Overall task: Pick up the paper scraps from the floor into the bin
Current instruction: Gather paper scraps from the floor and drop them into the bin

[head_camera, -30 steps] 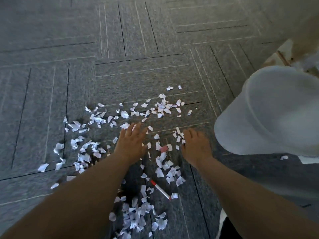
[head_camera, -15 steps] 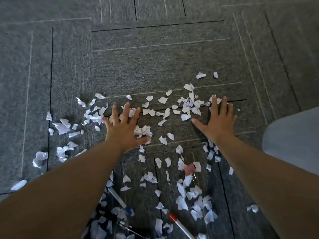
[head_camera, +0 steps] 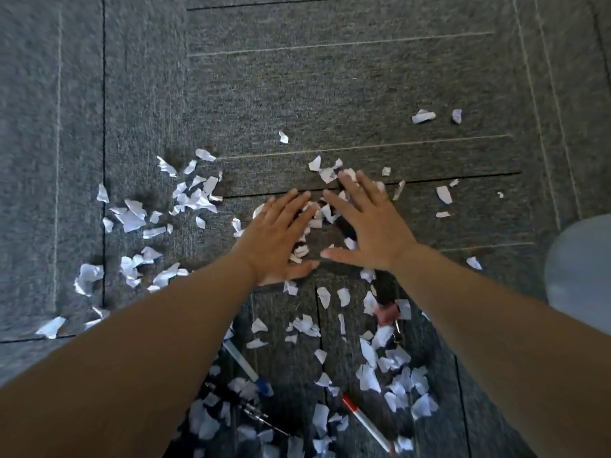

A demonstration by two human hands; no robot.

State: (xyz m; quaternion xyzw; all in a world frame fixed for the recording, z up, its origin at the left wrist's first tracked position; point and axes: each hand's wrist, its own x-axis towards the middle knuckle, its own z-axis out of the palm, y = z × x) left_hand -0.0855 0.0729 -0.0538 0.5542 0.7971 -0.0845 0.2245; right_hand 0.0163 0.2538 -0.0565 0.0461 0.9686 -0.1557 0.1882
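Several white paper scraps (head_camera: 195, 196) lie scattered over the grey carpet. My left hand (head_camera: 277, 239) and my right hand (head_camera: 367, 226) lie flat on the carpet close together, fingers straight and angled toward each other. A small heap of scraps (head_camera: 314, 216) is bunched between them and partly hidden under the fingers. More scraps (head_camera: 396, 368) lie nearer to me between my forearms. The pale bin (head_camera: 578, 276) shows only as a blurred curved edge at the right border.
A blue-capped pen (head_camera: 246, 366), a red-tipped pen (head_camera: 365, 423) and a dark thin pen (head_camera: 254, 413) lie among the near scraps. A pink eraser-like piece (head_camera: 385, 314) sits by my right forearm. Grey carpet tiles (head_camera: 330, 77) stretch ahead.
Both hands have slid inward from wide apart until they nearly meet, sweeping scraps into a heap between them. The view has tilted, and the bin shows less.
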